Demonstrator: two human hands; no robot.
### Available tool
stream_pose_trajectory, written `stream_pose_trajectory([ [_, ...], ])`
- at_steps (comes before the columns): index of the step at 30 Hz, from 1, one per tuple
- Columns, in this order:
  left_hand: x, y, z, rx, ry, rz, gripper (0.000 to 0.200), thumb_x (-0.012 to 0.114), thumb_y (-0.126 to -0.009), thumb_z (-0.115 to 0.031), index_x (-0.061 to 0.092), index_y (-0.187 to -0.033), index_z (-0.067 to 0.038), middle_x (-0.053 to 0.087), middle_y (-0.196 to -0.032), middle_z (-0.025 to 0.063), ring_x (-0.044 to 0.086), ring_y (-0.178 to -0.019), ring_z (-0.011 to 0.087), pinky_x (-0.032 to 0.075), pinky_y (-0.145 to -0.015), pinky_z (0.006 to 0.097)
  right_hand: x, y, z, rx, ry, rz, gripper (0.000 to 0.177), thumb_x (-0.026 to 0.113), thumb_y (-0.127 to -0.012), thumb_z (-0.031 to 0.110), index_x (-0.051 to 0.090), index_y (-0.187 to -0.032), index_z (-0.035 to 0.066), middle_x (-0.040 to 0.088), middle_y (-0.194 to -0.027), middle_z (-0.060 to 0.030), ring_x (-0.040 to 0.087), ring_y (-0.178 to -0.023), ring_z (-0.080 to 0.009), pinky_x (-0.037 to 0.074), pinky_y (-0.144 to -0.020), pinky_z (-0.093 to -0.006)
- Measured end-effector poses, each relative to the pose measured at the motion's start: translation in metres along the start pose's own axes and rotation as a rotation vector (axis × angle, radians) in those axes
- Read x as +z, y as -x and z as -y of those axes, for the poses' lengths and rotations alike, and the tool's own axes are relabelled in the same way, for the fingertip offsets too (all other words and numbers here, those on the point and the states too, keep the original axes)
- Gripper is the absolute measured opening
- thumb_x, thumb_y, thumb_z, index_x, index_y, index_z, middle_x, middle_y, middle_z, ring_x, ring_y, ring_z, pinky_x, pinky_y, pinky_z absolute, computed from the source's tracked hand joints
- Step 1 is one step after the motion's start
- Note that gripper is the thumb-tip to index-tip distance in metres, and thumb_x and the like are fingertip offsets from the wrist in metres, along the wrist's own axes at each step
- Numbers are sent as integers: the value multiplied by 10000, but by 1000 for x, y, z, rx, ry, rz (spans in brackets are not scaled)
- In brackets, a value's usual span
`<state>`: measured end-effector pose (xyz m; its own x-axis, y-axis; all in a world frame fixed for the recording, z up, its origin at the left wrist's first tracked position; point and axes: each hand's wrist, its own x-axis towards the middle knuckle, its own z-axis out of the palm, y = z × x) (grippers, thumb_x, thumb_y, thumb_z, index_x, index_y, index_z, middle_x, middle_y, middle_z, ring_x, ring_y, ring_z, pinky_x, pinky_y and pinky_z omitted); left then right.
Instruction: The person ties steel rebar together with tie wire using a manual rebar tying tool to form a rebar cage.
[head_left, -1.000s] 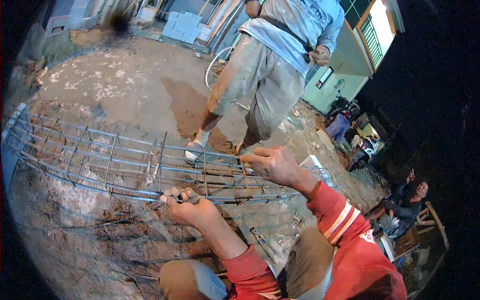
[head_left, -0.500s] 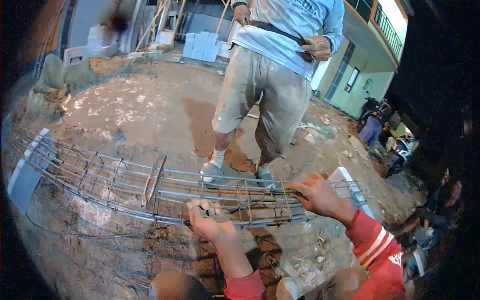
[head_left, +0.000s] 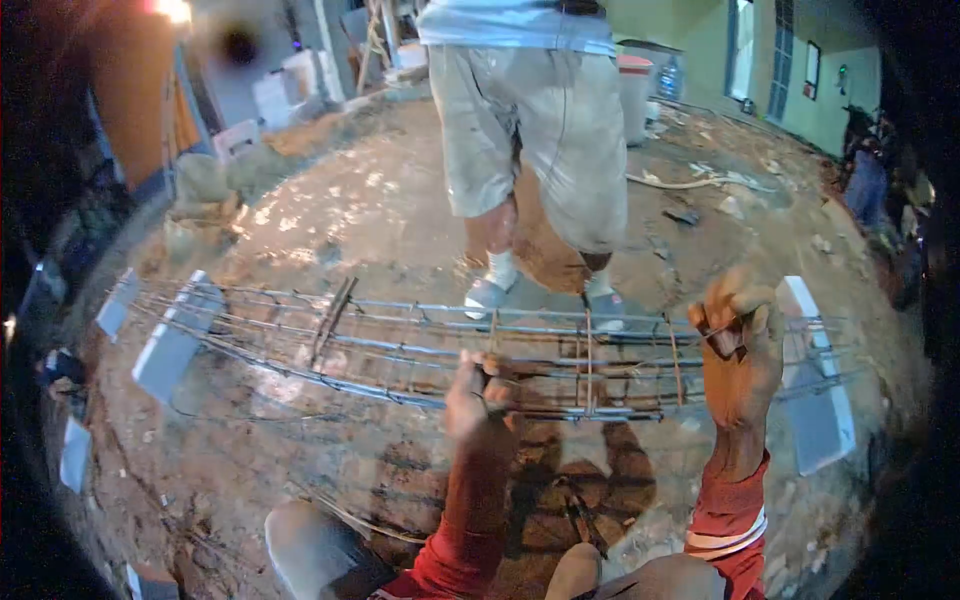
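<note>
A long rebar cage (head_left: 400, 350) of thin steel bars with square stirrups runs across in front of me, propped on pale blocks. My left hand (head_left: 480, 400) is closed at the cage's near bars, around its middle, with something dark between the fingers that I cannot make out. My right hand (head_left: 738, 330) is raised by the cage's right part, its fingers curled in and blurred by motion. A small dark shape shows within its grip. A stirrup (head_left: 675, 360) stands just left of that hand. Two dark bars (head_left: 333, 325) lie crosswise over the cage further left.
A person in light shorts (head_left: 535, 130) stands just beyond the cage on wet, muddy ground. White blocks (head_left: 178, 335) support the left end, and another block (head_left: 815, 390) the right. A pale hose (head_left: 700, 183) and a bucket (head_left: 634, 100) are behind.
My view has swung, shifting the cage in the picture. My right hand has moved up and away from the stirrup it was at. My left hand stays closed at the near bars.
</note>
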<state>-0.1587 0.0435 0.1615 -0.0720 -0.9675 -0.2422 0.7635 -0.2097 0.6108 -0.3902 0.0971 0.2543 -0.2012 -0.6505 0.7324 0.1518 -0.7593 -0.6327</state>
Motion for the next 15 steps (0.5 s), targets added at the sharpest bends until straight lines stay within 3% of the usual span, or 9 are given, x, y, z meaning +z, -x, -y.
stream_pose_trajectory([
  [2,5,-13,11,48,47,94,215,440,-1003,-316,509,-893,-145,513,-737,-23,416,-527,85,358,-470,225,7,-9,-6,31,-205,-66,229,512,-989,314,580,-982,95,403,-814,-13,418,-744,-102,384,-729,-326],
  [4,18,-18,20,92,42,123,228,472,-981,-327,561,-880,-143,582,-793,5,493,-591,111,395,-504,267,3,-13,-15,160,-722,-195,212,496,-996,308,565,-985,108,388,-789,5,399,-715,-93,374,-694,-317],
  [6,30,-26,-1,-20,-712,96,247,553,-938,-321,629,-885,-92,635,-876,68,594,-707,165,464,-567,305,-11,-12,-18,179,-791,-134,198,501,-994,289,558,-1028,102,377,-778,14,379,-688,-86,362,-655,-297],
  [7,26,-27,-3,-10,-732,74,247,553,-938,-321,629,-885,-92,635,-876,68,594,-707,165,464,-567,305,-19,-10,-20,199,-819,-76,196,506,-993,270,552,-1071,96,366,-766,23,358,-661,-79,350,-617,-277],
  [9,17,-32,-9,795,-1949,-72,258,634,-887,-283,667,-927,-30,644,-969,159,638,-812,209,509,-647,328,-18,-9,-12,306,-838,-154,218,536,-970,189,537,-1142,55,358,-727,52,294,-543,-35,272,-492,-200],
  [11,28,-23,-29,1223,-1769,132,308,701,-839,-237,646,-1027,1,620,-1029,215,632,-812,232,519,-685,337,-18,-13,-12,350,-819,-95,254,504,-974,174,516,-1170,13,361,-735,50,291,-529,-30,260,-465,-193],
  [12,51,-6,-35,873,-1514,182,338,724,-830,-225,641,-1083,-17,611,-1031,168,608,-825,206,512,-695,320,-19,-13,-15,400,-774,-12,290,473,-978,159,495,-1197,-29,363,-744,48,288,-516,-25,249,-437,-185],
  [13,69,13,-40,711,-1462,123,333,733,-832,-197,636,-1100,-24,590,-988,70,567,-804,151,491,-701,278,-18,-10,-18,463,-724,68,326,441,-982,144,474,-1225,-71,366,-752,46,285,-503,-19,237,-409,-178],
  [15,88,30,-42,663,-1182,422,283,697,-866,-133,636,-1123,-30,538,-927,-1,516,-793,81,448,-729,237,1,9,-35,560,-803,101,387,446,-990,251,507,-1225,-51,411,-745,51,326,-509,-24,271,-417,-192],
])
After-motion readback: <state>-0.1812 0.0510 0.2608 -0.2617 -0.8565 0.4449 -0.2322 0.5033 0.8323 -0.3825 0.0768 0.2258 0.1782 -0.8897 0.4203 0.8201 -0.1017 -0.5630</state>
